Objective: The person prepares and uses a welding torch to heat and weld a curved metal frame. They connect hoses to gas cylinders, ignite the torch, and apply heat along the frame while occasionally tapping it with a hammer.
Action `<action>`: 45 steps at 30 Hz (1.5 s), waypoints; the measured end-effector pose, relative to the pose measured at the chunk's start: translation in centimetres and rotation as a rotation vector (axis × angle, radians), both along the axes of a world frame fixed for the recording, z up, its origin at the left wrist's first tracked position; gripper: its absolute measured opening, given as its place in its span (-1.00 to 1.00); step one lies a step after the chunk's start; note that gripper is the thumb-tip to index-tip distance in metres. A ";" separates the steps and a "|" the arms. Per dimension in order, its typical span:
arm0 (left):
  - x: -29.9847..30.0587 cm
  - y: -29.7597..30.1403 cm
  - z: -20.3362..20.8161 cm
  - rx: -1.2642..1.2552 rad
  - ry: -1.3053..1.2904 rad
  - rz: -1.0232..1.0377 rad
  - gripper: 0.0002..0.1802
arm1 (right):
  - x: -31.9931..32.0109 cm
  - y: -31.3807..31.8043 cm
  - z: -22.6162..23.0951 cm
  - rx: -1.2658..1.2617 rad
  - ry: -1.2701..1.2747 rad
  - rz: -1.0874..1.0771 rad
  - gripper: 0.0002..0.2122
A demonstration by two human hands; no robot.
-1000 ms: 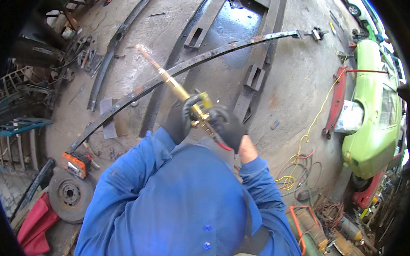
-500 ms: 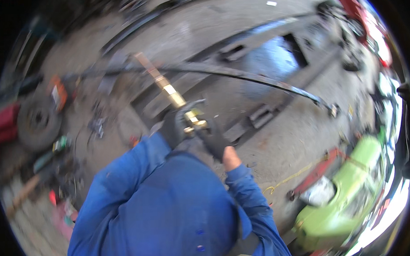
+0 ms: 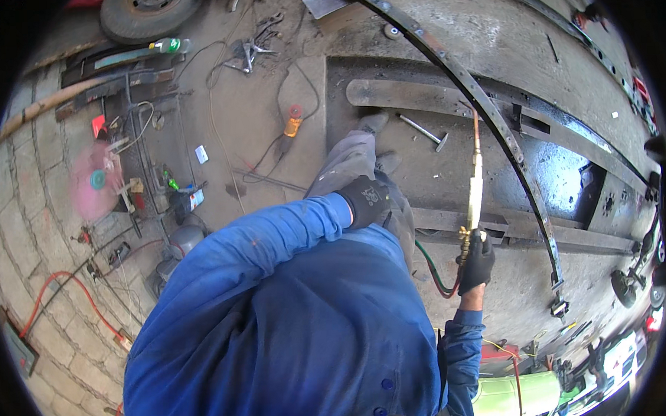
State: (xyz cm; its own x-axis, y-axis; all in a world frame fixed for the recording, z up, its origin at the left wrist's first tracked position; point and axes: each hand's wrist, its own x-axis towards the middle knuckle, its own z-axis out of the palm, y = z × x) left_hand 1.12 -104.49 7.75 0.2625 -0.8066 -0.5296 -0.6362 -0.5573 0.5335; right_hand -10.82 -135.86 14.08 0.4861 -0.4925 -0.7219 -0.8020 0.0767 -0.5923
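Observation:
My right hand (image 3: 477, 263), in a black glove, is wrapped round the valve end of a brass gas torch (image 3: 475, 202). The torch points away from me, and its thin copper tip lies beside a long dark steel bar (image 3: 524, 166); whether they touch cannot be told. Red and green hoses (image 3: 430, 266) trail from the torch's near end. Against my thigh rests my left hand (image 3: 366, 200), also gloved in black. Its back shows, but its fingers are mostly hidden, and no object is visible in it.
Below the bar lies a flat metal frame (image 3: 452, 216) with a hammer (image 3: 428, 133) inside it. To the left are a corded orange power tool (image 3: 293, 122), a pink fan (image 3: 94, 181) and a wheel (image 3: 151, 11). A green car (image 3: 516, 395) stands at lower right.
Both hands were together at the torch; my left hand has left it for my thigh. My right hand has carried the torch rightward, beside the bar. The view has turned.

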 end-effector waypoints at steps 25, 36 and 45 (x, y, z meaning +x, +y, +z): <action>-1.5 7.3 5.8 0.242 -0.230 -0.047 -0.73 | -1.3 2.6 1.9 -0.071 -0.100 0.116 -0.69; -2.3 16.5 16.1 -0.069 0.179 0.470 -0.60 | 0.2 5.8 -0.8 0.011 0.019 0.310 -0.70; 2.8 22.0 5.2 -0.087 0.149 0.875 -0.57 | 1.1 14.8 -6.5 0.060 0.191 0.386 -0.75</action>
